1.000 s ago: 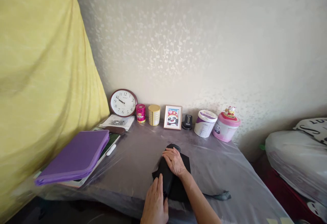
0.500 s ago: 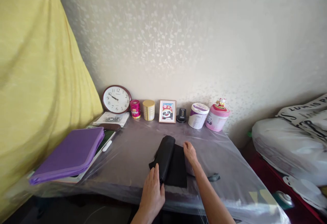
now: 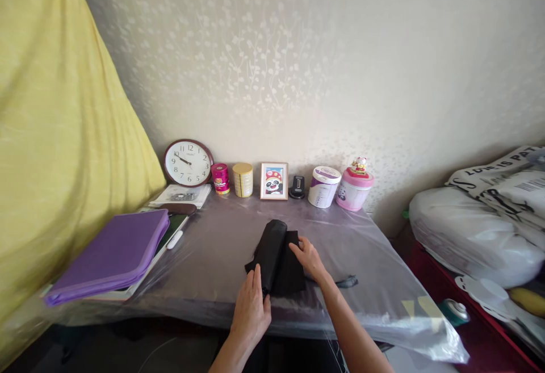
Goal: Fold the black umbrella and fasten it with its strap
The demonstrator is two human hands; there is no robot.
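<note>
A black roll (image 3: 272, 254) of thin, slightly shiny sheet lies near the front edge of the plastic-covered table (image 3: 213, 265). Its loose flat end (image 3: 292, 275) stretches out to the right. My left hand (image 3: 252, 303) holds the roll's near end, fingers along its left side and thumb at the bottom. At the flap's right edge is my right hand (image 3: 309, 256), its thumb reaching over the black sheet and apart from the other fingers. A small dark strip (image 3: 347, 281) lies on the table past my right wrist.
A purple folder (image 3: 108, 254) lies at the left. Along the wall stand a clock (image 3: 188, 163), a pink can (image 3: 220, 179), a yellow-lidded can (image 3: 243, 181), a panda picture frame (image 3: 274, 181), a small black device (image 3: 297, 187) and two tubs (image 3: 324, 187). White bags (image 3: 477, 237) sit right of the table.
My right hand has moved from beside the flap onto its right edge. The left hand stays on the roll. The whole view has shifted slightly.
</note>
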